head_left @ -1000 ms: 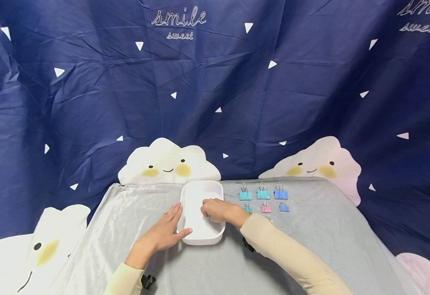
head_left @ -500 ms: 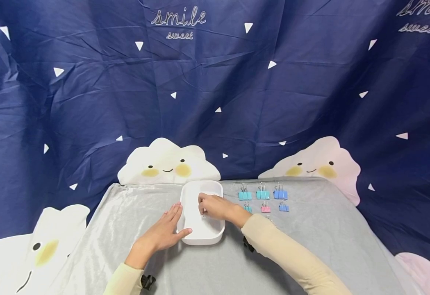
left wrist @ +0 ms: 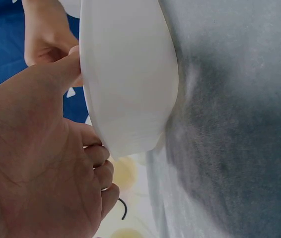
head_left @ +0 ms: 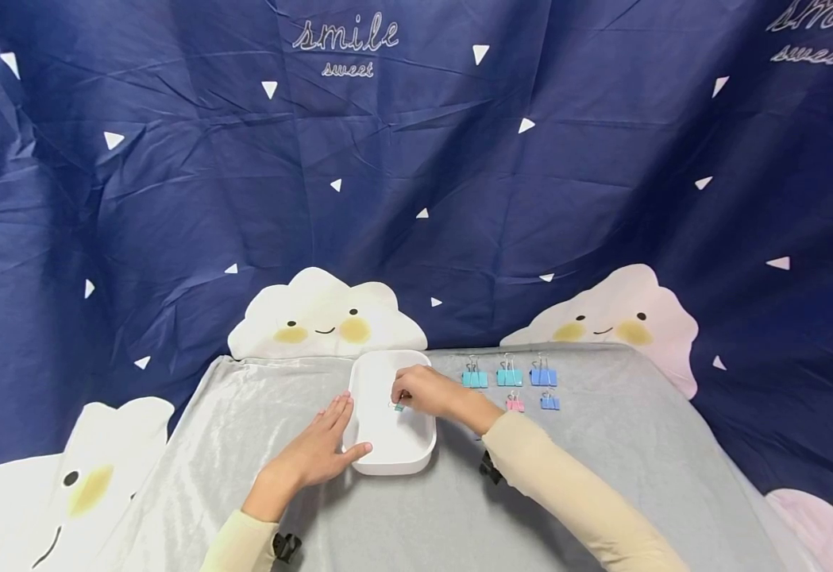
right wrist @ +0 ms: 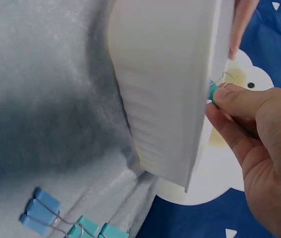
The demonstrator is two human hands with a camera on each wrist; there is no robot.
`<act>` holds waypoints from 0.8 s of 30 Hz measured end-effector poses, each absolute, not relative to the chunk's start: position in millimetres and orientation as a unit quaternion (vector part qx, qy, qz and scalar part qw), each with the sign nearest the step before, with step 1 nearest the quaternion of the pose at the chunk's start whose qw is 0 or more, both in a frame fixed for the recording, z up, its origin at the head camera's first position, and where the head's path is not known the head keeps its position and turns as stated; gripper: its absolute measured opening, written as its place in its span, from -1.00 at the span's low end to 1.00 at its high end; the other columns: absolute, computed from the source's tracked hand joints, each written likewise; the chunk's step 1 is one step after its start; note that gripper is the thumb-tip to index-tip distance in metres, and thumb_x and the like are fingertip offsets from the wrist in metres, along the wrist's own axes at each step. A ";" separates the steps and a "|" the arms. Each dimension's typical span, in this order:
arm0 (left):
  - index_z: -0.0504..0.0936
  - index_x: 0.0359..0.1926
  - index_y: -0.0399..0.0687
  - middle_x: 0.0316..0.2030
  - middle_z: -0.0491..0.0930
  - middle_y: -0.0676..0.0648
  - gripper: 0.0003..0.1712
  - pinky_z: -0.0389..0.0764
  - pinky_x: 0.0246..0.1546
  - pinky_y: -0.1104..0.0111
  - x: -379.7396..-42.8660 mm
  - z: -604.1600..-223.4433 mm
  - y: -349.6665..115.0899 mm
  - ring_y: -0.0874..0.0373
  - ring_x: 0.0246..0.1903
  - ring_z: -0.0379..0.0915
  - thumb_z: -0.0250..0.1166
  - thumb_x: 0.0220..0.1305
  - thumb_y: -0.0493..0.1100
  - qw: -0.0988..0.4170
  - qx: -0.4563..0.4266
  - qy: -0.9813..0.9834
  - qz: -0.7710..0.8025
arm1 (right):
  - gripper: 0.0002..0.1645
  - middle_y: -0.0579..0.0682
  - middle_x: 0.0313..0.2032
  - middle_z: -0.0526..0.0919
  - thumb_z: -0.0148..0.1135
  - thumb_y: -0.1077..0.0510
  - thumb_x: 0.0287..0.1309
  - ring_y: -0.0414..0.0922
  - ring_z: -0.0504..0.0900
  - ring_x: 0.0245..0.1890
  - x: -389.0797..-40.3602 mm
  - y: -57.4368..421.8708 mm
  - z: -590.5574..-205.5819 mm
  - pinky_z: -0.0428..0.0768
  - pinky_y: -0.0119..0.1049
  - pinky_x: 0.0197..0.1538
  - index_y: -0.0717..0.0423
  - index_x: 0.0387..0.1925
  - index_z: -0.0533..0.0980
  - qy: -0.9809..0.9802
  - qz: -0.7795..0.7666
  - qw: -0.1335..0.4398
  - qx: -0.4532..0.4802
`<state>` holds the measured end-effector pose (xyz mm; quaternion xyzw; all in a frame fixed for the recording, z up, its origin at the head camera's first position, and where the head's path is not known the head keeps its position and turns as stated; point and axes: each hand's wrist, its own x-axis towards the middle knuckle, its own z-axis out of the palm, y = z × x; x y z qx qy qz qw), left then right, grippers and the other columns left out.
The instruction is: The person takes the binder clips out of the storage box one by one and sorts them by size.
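Note:
A white bin (head_left: 391,468) with rounded corners stands on the grey cloth. My left hand (head_left: 316,446) rests along its left rim, fingers extended and thumb laid over the near edge. Inside the bin's outline, my right hand (head_left: 426,389) pinches a small teal binder clip (right wrist: 213,91) between thumb and fingers. In the right wrist view the clip's wire handles stick up just past the rim, and the hand (right wrist: 267,129) comes in from the right. The bin's inside is hidden in both wrist views.
To the bin's right, two large teal binder clips (head_left: 475,379) and a large blue clip (head_left: 544,377) stand in a row. Nearer lie a small pink clip (head_left: 514,404) and a small blue clip (head_left: 549,403). A dark blue curtain (head_left: 416,159) hangs behind the cloth.
My right hand has shifted up and slightly right within the bin, and a teal clip now shows at its fingertips. Its wrist now covers the small teal clip outside. My left hand has stayed put.

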<state>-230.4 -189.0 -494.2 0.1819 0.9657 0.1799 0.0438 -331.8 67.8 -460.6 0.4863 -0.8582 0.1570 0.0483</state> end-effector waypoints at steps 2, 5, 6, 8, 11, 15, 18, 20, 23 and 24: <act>0.02 0.67 -0.34 0.71 -0.06 -0.28 0.13 0.02 0.71 -0.10 -230.3 -493.8 -188.5 -0.20 0.70 -0.13 0.13 0.52 0.41 0.045 0.181 0.966 0.178 | -0.93 -0.06 -0.27 0.77 0.48 0.31 0.27 -0.24 0.67 -0.30 -331.0 71.8 -456.8 0.70 -0.44 -0.13 0.11 -0.27 0.80 -0.859 0.167 0.050 0.481; 0.03 0.67 -0.35 0.71 -0.06 -0.28 0.13 0.02 0.71 -0.10 -230.3 -493.2 -188.0 -0.21 0.70 -0.13 0.14 0.52 0.40 0.045 0.181 0.966 0.180 | -0.93 -0.09 -0.25 0.77 0.48 0.29 0.29 -0.28 0.63 -0.31 -329.8 78.0 -451.9 0.68 -0.44 -0.15 0.09 -0.26 0.81 -0.865 0.173 0.053 0.468; 0.03 0.67 -0.35 0.71 -0.07 -0.28 0.12 0.01 0.71 -0.10 -230.3 -493.0 -187.8 -0.21 0.70 -0.14 0.14 0.52 0.39 0.046 0.181 0.966 0.180 | -0.93 -0.09 -0.25 0.77 0.47 0.28 0.30 -0.29 0.62 -0.32 -329.5 80.1 -450.4 0.67 -0.44 -0.16 0.09 -0.26 0.81 -0.866 0.175 0.054 0.464; 0.03 0.67 -0.35 0.71 -0.07 -0.28 0.12 0.01 0.71 -0.10 -230.4 -492.7 -187.6 -0.21 0.71 -0.14 0.14 0.52 0.39 0.046 0.182 0.966 0.180 | -0.93 -0.09 -0.26 0.77 0.46 0.28 0.31 -0.29 0.59 -0.33 -328.7 84.7 -447.4 0.66 -0.44 -0.18 0.09 -0.26 0.81 -0.869 0.181 0.057 0.458; 0.02 0.67 -0.34 0.71 -0.07 -0.28 0.12 0.01 0.71 -0.10 -230.6 -492.7 -187.5 -0.20 0.71 -0.15 0.14 0.52 0.40 0.048 0.181 0.966 0.177 | -0.90 -0.09 -0.28 0.76 0.45 0.32 0.30 -0.29 0.56 -0.36 -327.1 93.0 -442.7 0.63 -0.45 -0.22 0.10 -0.26 0.81 -0.868 0.196 0.059 0.452; 0.02 0.67 -0.34 0.71 -0.07 -0.28 0.13 0.02 0.71 -0.09 -230.9 -493.1 -187.6 -0.21 0.71 -0.14 0.14 0.52 0.41 0.050 0.180 0.967 0.175 | -0.86 -0.08 -0.29 0.76 0.40 0.37 0.30 -0.29 0.58 -0.34 -325.9 104.7 -438.0 0.63 -0.46 -0.23 0.13 -0.26 0.81 -0.863 0.221 0.059 0.449; 0.02 0.67 -0.34 0.71 -0.06 -0.28 0.13 0.03 0.71 -0.10 -230.6 -493.0 -187.8 -0.21 0.71 -0.14 0.15 0.52 0.40 0.049 0.181 0.966 0.177 | -0.84 -0.04 -0.27 0.77 0.38 0.38 0.31 -0.26 0.66 -0.31 -324.8 113.8 -436.0 0.68 -0.44 -0.20 0.13 -0.27 0.80 -0.861 0.234 0.066 0.448; 0.03 0.67 -0.35 0.71 -0.06 -0.29 0.13 0.03 0.71 -0.10 -230.2 -492.9 -187.9 -0.21 0.71 -0.14 0.15 0.52 0.39 0.048 0.181 0.966 0.178 | -0.85 -0.03 -0.26 0.77 0.38 0.36 0.33 -0.23 0.69 -0.29 -323.8 120.1 -434.8 0.70 -0.44 -0.20 0.11 -0.28 0.80 -0.861 0.236 0.076 0.445; 0.02 0.67 -0.35 0.71 -0.06 -0.29 0.13 0.02 0.71 -0.10 -229.9 -492.4 -187.7 -0.21 0.71 -0.14 0.16 0.52 0.39 0.047 0.183 0.965 0.180 | -0.88 -0.01 -0.23 0.77 0.42 0.35 0.30 -0.19 0.74 -0.27 -321.9 130.0 -432.2 0.73 -0.43 -0.20 0.12 -0.28 0.79 -0.860 0.239 0.092 0.442; 0.02 0.67 -0.36 0.71 -0.06 -0.29 0.13 0.02 0.71 -0.11 -229.8 -492.3 -187.6 -0.22 0.70 -0.14 0.16 0.52 0.38 0.046 0.183 0.965 0.181 | -0.89 -0.01 -0.23 0.77 0.43 0.35 0.29 -0.18 0.74 -0.27 -321.3 133.3 -431.2 0.73 -0.43 -0.20 0.12 -0.28 0.79 -0.860 0.238 0.097 0.441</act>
